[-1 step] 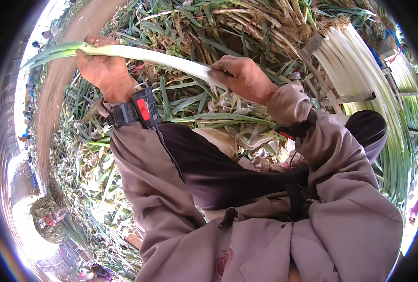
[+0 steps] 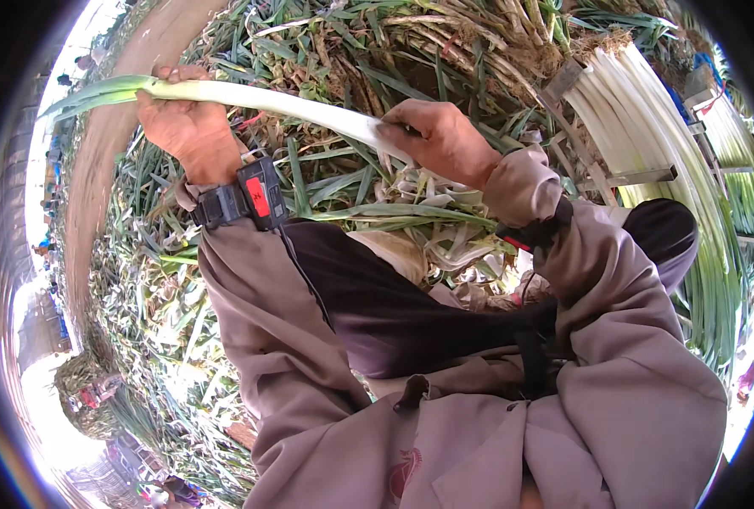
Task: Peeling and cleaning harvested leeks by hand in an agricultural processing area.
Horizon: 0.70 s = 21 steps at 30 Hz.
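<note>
A long green onion (image 2: 283, 103) stretches across between my two hands, its white stalk sloping down to the right. My left hand (image 2: 188, 125) is closed round it where the white turns to green, and the green leaves stick out to the left past the fingers. My right hand (image 2: 445, 144) is closed on the white end, with thumb and fingers pressed together. That hand hides the tip of the stalk. Below the onion lies a heap of loose green leaves and pale peelings (image 2: 343, 182).
Unpeeled onions with brown roots (image 2: 479, 42) are piled at the far side. On the right, a metal rack (image 2: 640, 176) holds a bundle of white-stalked onions (image 2: 640, 119), with another bundle (image 2: 737, 140) beyond. Leaf litter (image 2: 165, 322) covers the ground on the left, beside a bare dirt strip (image 2: 97, 195).
</note>
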Available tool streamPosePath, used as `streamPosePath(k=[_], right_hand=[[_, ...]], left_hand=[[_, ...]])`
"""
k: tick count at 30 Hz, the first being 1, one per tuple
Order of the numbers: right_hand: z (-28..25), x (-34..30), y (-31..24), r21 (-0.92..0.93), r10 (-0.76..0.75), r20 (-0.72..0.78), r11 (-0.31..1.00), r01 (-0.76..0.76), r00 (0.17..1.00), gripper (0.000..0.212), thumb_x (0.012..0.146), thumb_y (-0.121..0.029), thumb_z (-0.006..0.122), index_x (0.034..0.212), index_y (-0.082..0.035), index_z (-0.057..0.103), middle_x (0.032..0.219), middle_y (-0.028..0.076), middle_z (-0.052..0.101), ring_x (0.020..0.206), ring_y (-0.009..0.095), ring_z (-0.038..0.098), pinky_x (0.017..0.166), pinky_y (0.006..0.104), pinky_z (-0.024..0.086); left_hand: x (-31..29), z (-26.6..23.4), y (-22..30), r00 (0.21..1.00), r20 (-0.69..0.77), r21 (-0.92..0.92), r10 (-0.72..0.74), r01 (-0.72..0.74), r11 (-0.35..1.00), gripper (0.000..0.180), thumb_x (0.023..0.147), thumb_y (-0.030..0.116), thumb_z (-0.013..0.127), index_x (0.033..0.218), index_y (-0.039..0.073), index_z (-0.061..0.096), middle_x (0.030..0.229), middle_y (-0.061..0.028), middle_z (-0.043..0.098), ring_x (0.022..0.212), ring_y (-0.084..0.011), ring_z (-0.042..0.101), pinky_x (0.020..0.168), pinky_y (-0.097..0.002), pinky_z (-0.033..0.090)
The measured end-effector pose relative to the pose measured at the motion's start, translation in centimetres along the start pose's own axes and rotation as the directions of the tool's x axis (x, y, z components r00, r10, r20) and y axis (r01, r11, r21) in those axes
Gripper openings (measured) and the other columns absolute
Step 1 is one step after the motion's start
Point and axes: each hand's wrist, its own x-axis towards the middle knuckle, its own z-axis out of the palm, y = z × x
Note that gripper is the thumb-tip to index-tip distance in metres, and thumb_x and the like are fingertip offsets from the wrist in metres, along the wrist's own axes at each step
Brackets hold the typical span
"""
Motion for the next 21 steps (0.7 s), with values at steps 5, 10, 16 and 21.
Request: streamPosePath(k=[5,10,16,21], right_hand=[[-1.0,0.9,-1.8,0.142,0.313,0.104,0.935,-0.326,0.944,0.028,0.113,-0.024,0.079,0.114,0.004,0.081,0.08,0.012,0.077,0.065,0.012,0.07,0.065,0.039,0.058],[-1.4,0.5,0.7,0.418,0.439,0.1,0.796,-0.438,0.893,0.025,0.111,-0.018,0.082,0.11,0.007,0.081,0.084,0.011,0.08,0.068,0.013,0.073,0.061,0.0338,0.059],[-1.7,-1.2,3.9,0.828,0.607,0.001,0.445,-0.341,0.795,0.02,0.112,-0.013,0.08,0.112,0.007,0.079,0.086,0.008,0.078,0.067,0.015,0.073,0.06,0.03,0.062],[-4.3,-3.1,9.0,0.961,0.736,-0.102,0.246,-0.124,0.669,0.012,0.11,-0.002,0.078,0.112,0.01,0.077,0.096,0.014,0.082,0.075,0.022,0.08,0.067,0.0337,0.071]], left_hand=[[1.1,-1.3,2.0,0.999,-0.004,-0.186,-0.033,0.032,0.982,0.043,0.11,0.036,0.068,0.13,-0.002,0.067,0.09,-0.0039,0.066,0.085,-0.0222,0.062,0.084,-0.0447,0.051],[1.1,-2.3,0.8,0.985,0.173,-0.243,-0.012,0.054,0.969,0.096,0.096,0.027,0.081,0.173,-0.013,0.04,0.102,-0.0027,0.074,0.086,-0.0188,0.063,0.084,-0.0405,0.052],[1.0,-2.1,1.8,0.979,0.201,-0.264,0.018,0.036,0.964,0.083,0.111,0.029,0.064,0.175,-0.016,0.035,0.097,-0.001,0.065,0.082,-0.0185,0.059,0.079,-0.0372,0.051],[0.9,-3.1,3.5,0.98,0.197,-0.241,0.032,0.017,0.97,0.102,0.089,0.019,0.086,0.172,-0.015,0.038,0.101,-0.003,0.069,0.083,-0.0192,0.062,0.079,-0.0375,0.053]])
